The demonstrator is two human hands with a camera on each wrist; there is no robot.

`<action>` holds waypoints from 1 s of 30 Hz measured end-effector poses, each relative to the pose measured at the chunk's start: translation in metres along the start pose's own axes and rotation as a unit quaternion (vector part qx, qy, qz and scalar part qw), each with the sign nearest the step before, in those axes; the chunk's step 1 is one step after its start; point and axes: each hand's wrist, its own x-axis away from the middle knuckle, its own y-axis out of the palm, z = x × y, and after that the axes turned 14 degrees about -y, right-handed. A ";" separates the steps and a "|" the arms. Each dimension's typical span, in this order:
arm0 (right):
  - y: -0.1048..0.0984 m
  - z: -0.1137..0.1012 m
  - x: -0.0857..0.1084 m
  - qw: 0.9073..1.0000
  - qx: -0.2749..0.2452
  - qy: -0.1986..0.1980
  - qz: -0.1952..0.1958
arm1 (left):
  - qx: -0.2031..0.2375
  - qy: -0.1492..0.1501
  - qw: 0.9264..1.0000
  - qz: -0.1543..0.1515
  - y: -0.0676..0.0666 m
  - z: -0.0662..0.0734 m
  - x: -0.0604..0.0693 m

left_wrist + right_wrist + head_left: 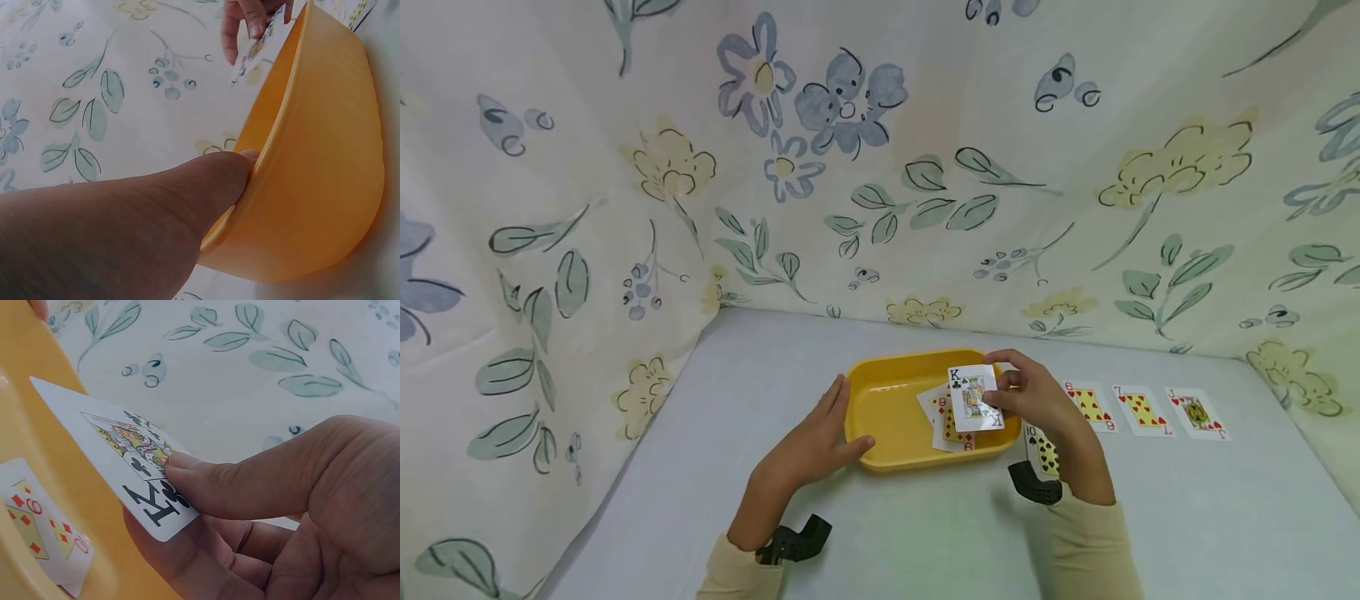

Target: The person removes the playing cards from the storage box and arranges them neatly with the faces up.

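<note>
A king of clubs playing card [975, 398] is pinched between the thumb and fingers of my right hand [1037, 397], face up above the right part of a yellow tray [883, 367]. Below it in the tray lie several overlapping cards, among them a nine of diamonds [28, 519], partly covered in the head view. My left hand [812, 437] rests against the tray's left end, fingers straight and the thumb at the front rim. In the left wrist view the thumb [228, 172] reaches over the rim, and the other fingers are hidden.
Right of the tray, a row holds a heart card [1088, 406], a seven of diamonds [1142, 410] and a jack of hearts [1197, 413]. A ten of a black suit [1042, 452] lies partly behind my right wrist. Flowered cloth [925, 167] hangs behind the white table [910, 533].
</note>
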 end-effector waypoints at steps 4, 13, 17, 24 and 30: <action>-0.004 -0.003 0.004 1.000 0.001 0.002 0.012 | 0.001 0.000 1.000 -0.002 -0.001 0.001 0.001; -0.014 -0.002 0.010 1.000 -0.021 0.005 0.015 | 0.002 0.002 1.000 -0.003 -0.001 0.001 0.002; -0.022 0.000 0.014 1.000 -0.025 0.002 0.015 | 0.005 0.000 1.000 -0.007 -0.001 0.002 0.002; -0.041 0.004 0.028 1.000 -0.025 0.009 0.006 | 0.006 -0.003 1.000 -0.016 -0.001 0.004 0.004; -0.056 0.006 0.041 0.999 -0.029 0.021 0.005 | -0.002 -0.008 1.000 -0.014 -0.002 0.004 0.003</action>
